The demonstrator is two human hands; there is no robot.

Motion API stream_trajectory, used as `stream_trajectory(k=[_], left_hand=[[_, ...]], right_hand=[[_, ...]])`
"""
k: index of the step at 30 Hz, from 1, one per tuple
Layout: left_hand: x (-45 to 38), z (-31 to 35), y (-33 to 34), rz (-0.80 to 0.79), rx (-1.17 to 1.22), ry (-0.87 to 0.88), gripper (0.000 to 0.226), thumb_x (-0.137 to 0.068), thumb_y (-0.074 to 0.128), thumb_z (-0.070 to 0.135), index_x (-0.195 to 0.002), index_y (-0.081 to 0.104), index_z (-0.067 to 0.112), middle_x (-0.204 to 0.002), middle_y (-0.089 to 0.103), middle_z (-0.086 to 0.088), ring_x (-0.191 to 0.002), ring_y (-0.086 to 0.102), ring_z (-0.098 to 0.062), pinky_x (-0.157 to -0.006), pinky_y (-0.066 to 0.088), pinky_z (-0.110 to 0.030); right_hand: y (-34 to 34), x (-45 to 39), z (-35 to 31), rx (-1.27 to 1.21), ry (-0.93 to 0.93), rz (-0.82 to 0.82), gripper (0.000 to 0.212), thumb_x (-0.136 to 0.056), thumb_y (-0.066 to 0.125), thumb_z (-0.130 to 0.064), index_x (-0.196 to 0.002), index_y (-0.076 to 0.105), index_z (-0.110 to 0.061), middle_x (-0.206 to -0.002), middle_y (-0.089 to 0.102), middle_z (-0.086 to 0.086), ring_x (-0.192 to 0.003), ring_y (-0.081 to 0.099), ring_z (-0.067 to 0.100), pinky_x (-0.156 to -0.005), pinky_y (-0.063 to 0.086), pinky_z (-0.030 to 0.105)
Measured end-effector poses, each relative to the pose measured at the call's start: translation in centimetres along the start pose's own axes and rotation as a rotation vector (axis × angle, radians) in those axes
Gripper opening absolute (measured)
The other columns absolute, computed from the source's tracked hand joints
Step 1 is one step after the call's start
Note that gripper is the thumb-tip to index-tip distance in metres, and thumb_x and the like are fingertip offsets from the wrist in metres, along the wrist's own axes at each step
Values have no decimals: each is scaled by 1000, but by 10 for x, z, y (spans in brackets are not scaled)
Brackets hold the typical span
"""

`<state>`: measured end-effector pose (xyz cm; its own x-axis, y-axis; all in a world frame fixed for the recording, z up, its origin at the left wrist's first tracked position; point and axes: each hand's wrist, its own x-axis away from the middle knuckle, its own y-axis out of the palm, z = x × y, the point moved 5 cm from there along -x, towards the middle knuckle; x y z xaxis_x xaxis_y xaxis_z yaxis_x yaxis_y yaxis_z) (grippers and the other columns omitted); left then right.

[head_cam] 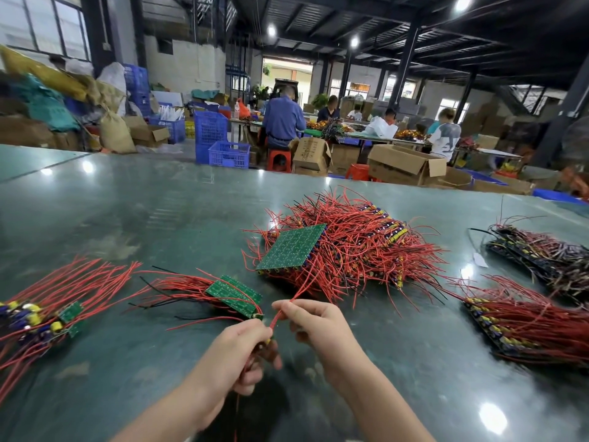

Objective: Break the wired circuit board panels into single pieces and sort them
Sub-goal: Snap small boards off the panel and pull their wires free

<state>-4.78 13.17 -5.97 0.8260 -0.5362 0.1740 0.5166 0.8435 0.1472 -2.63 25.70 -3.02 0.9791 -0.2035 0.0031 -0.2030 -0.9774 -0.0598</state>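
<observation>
1. A dark green surface (pixel 134 212) carries everything; its far edge runs across the middle of the view, and beyond it people sit among cardboard boxes (pixel 404 164) and blue crates (pixel 229 154).
2. Toward the middle of the surface lies a large heap of wired panels (pixel 350 247), red wires splayed out all round, with one green panel (pixel 291 247) lying tilted on its left side, solder face up.
3. Near the right edge sit two more stacks: a dark one (pixel 541 253) farther off and a red-wired one (pixel 526 327) nearer.
4. By the left edge lies a bundle of separated pieces (pixel 47 317) with yellow and blue components, its wires fanning toward the far edge.
5. Just beyond the hands lies a partial strip of boards (pixel 234 295), wires trailing to the left.
6. The left hand (pixel 242 355) is closed round a small wired piece (pixel 266 341), mostly hidden in the fist.
7. The right hand (pixel 315 323) pinches that piece's red wire (pixel 276 317) between thumb and forefinger, the other fingers loosely curled.
</observation>
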Motion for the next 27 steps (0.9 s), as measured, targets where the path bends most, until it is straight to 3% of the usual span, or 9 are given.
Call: stream_trajectory(k=[4, 7, 11, 13, 16, 19, 22, 27], left_hand=[[0, -1, -1, 21, -36, -39, 27, -95, 43, 21, -78, 59, 10, -51, 47, -4, -35, 22, -9, -41, 14, -13], [0, 0, -1, 8, -82, -51, 42, -97, 45, 33, -61, 59, 17, -49, 33, 2, -35, 18, -8, -41, 12, -12], [-1, -3, -3, 38, -197, -89, 49, -96, 46, 34, -51, 54, 17, -47, 28, 4, -35, 17, -9, -39, 11, -11], [-2, 0, -7, 91, -269, -38, 46, -97, 46, 32, -54, 53, 16, -43, 30, 5, -34, 19, -9, -37, 12, -12], [-1, 6, -8, 129, -341, 61, 43, -97, 48, 27, -57, 53, 12, -40, 32, 8, -30, 22, -6, -32, 15, -14], [2, 12, 0, 73, -399, 137, 41, -98, 46, 26, -60, 51, 12, -40, 31, 9, -30, 24, -3, -33, 17, -11], [7, 13, 7, -11, -289, 96, 38, -99, 44, 29, -64, 50, 15, -50, 27, 4, -37, 19, -7, -35, 15, -14], [14, 8, 14, -115, -18, -65, 38, -95, 45, 36, -64, 54, 16, -52, 28, 5, -39, 15, -6, -38, 13, -12]], right_hand=[[6, 2, -3, 9, -48, -29, 22, -92, 58, -15, -80, 75, -21, -65, 65, -10, -60, 47, 0, -60, 38, 13], [5, 4, -11, 85, -128, -28, 23, -92, 57, -9, -78, 72, -19, -71, 66, -9, -62, 52, -3, -63, 40, 10], [3, 3, -16, 318, -190, -20, 18, -89, 59, -2, -80, 73, -8, -74, 67, -7, -71, 60, -1, -76, 48, 15], [1, 2, -16, 332, -196, 25, 15, -88, 62, -6, -80, 75, -9, -72, 68, -9, -70, 60, 0, -73, 48, 16], [-8, 1, -15, 138, -130, 124, 23, -91, 60, -14, -73, 75, -18, -58, 65, -11, -57, 51, -2, -58, 39, 12], [-13, -3, -8, -111, -1, 106, 36, -93, 56, -14, -62, 74, -16, -62, 64, -4, -55, 47, 5, -55, 37, 13], [-15, -6, -5, -389, 78, 81, 40, -92, 52, -8, -59, 75, -11, -63, 63, -3, -48, 48, 1, -51, 40, 11], [-19, -9, -1, -451, 68, 133, 31, -89, 55, -14, -67, 76, -11, -62, 61, -3, -47, 46, 2, -55, 36, 16]])
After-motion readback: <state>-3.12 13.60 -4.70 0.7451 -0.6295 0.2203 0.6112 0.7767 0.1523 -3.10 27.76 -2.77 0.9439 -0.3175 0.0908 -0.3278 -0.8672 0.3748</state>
